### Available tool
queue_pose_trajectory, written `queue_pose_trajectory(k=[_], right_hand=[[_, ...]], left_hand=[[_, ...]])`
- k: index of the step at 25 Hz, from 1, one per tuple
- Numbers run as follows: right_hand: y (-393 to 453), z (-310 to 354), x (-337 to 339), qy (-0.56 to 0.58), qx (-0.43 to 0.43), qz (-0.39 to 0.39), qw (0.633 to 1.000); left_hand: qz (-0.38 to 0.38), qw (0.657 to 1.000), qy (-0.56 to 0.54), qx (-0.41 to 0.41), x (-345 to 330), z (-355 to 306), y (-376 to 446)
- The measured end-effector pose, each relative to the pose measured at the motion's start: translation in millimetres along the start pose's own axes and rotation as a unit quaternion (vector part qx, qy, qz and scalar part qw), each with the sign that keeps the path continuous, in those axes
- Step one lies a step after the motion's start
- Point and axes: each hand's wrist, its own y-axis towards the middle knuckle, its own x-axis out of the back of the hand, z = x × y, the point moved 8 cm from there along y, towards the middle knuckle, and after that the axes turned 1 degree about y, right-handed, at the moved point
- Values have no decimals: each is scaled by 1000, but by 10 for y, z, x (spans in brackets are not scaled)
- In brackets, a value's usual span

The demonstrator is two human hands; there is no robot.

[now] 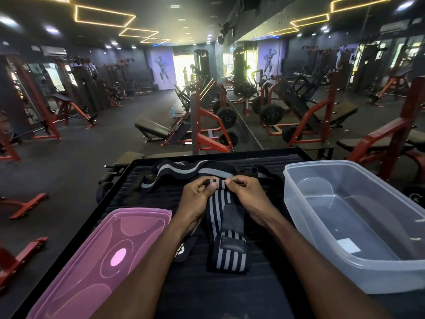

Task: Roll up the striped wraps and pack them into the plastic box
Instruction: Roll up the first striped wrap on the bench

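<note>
On a black ribbed tray-like table (147,194) in a gym, the person's left hand (197,199) and right hand (248,194) meet at the far end of a black-and-grey narrow-striped elastic wrap (227,252). Both hands have their fingers curled: each pinches the wrap's top edge between thumb and fingertips, the two hands just beside one another with the first fold of the wrap between them. From the hands the wrap runs toward 6 o'clock, flat on the table between the forearms, with a dark fuzzy fastening patch on it and a small dark label nearer its near end.

At 12 o'clock from the hands lies a second wrap, black with one broad grey stripe (181,171), unrolled and looping across the back of the table from 10 o'clock to 1 o'clock.

The clear rectangular plastic box (299,187) stands at 3 o'clock from the hands, open, with nothing but a small white label showing on its floor. Its pink translucent plastic lid (92,261) lies flat at 8 o'clock, beside the left forearm.

Beyond the table, red-framed weight machines (207,125) stand on the dark floor
</note>
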Motion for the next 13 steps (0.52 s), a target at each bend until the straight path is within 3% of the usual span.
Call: queue_pose_trajectory(k=[5,10,13], right_hand=[[-23,99,35,8,44,-1,999],[-31,59,-4,40,2,2,999],[-12,40,100,-128,-12,-43,991]], left_hand=[[11,997,-67,24,-41,15,-4],[-16,1000,-17,-21,30,-30,4],[-37,999,2,-25,84,-19,25]])
